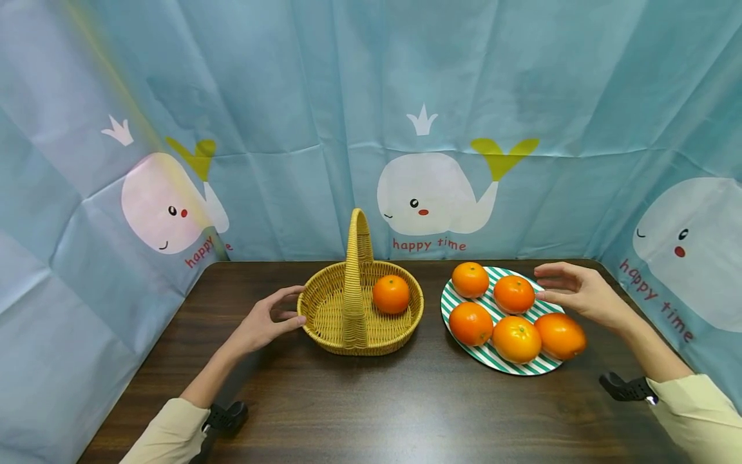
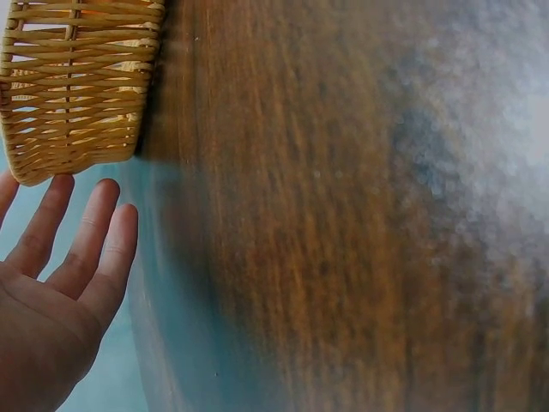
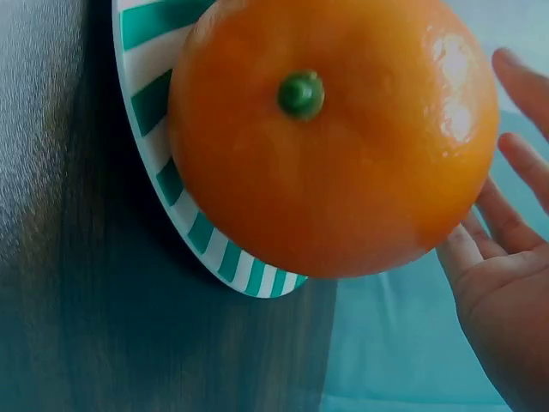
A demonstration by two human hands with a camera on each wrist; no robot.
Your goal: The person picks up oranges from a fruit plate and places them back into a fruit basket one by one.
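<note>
My left hand (image 1: 263, 322) is at the left end of a yellow woven basket (image 1: 324, 309) with a tall arched handle. Its thumb and fingertips are right at the rim, and the left wrist view shows its fingers (image 2: 86, 245) extended below the basket's end. One orange (image 1: 391, 294) lies in the basket's right half. On the right, a green-and-white striped plate (image 1: 542, 366) carries several oranges. My right hand (image 1: 585, 299) is spread at the plate's right edge, its thumb close by the back right orange (image 1: 514, 294). A front right orange (image 3: 334, 172) fills much of the right wrist view.
The dark wooden table (image 1: 371, 412) carries basket and plate side by side, a gap between them. Behind and at both sides hangs a blue curtain (image 1: 290, 129) printed with whales. Black straps with small devices are on both wrists.
</note>
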